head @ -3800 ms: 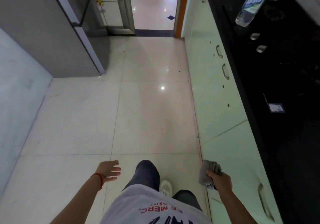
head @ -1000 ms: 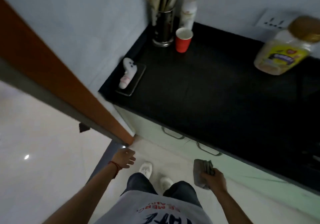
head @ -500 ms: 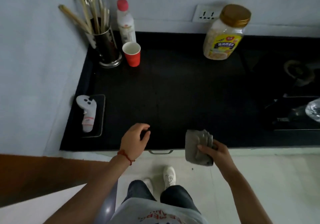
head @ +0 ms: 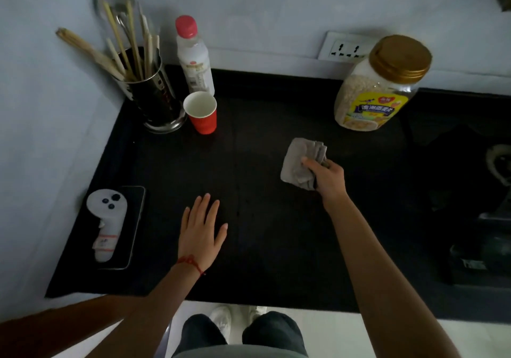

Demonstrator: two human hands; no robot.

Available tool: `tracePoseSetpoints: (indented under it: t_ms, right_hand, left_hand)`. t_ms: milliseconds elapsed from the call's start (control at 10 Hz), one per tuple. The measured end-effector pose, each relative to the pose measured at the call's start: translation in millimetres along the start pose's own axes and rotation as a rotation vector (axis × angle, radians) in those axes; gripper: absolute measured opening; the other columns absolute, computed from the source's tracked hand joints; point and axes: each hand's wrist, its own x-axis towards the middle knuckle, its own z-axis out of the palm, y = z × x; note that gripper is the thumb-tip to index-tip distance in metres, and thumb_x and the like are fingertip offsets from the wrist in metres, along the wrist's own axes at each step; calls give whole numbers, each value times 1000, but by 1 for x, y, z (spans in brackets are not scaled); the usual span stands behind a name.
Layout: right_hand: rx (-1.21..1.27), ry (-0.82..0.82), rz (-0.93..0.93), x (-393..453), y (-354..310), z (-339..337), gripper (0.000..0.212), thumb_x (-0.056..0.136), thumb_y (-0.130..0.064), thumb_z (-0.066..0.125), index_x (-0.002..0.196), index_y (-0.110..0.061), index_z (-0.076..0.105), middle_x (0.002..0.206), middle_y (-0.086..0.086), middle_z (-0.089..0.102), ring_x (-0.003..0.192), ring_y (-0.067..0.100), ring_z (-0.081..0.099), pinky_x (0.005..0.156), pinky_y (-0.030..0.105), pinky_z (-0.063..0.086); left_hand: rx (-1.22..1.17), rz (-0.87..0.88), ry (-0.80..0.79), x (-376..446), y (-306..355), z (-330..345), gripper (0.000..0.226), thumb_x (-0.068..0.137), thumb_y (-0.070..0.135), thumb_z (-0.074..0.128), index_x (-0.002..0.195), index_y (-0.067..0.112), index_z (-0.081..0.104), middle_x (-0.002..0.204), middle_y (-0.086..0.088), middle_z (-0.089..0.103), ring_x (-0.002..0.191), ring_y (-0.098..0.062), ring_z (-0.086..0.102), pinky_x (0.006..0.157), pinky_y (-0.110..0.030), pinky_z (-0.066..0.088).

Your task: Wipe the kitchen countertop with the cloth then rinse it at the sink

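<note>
Since the earlier frame, the cloth has been carried from the table edge inward, and is gripped by the right hand, below-left of the jar. The left hand is laid flat, open. Grain is held in the jar; sticks are held in the holder; the cup looks empty.

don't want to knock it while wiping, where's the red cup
In the head view the red cup stands at the back left of the countertop, against the utensil holder and just in front of the white bottle.
</note>
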Motion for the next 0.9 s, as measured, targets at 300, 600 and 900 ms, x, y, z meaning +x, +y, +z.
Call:
tracePoseSetpoints:
  t_ms: [300,600,900]
  right_hand:
    - [-55,-80,-36,101,-63,57,43,78,-21,71,116,-5,58,105,8,62,99,21,60,92,34,50]
    - [-506,-19,-136,147,-70,81,48,79,-35,68,113,-3,56,93,7,55,78,16,58,58,22,44]
    - [-586,95,-273,133,-56,62,37,84,-41,58,99,-7,61,89,9,62,74,18,58,57,23,40]
  left_hand:
    - [-22,-16,2,2,0,1,63,91,54,7,132,18,37,144,-10,43,136,-20,23,117,-41,19]
    - [-65,-47,-49,3,2,-4,61,91,54,10,133,18,36,144,-10,43,137,-21,23,116,-29,-1]
    - [-56,-18,25,2,1,3,62,91,53,9,132,17,39,142,-11,44,135,-21,24,114,-36,9]
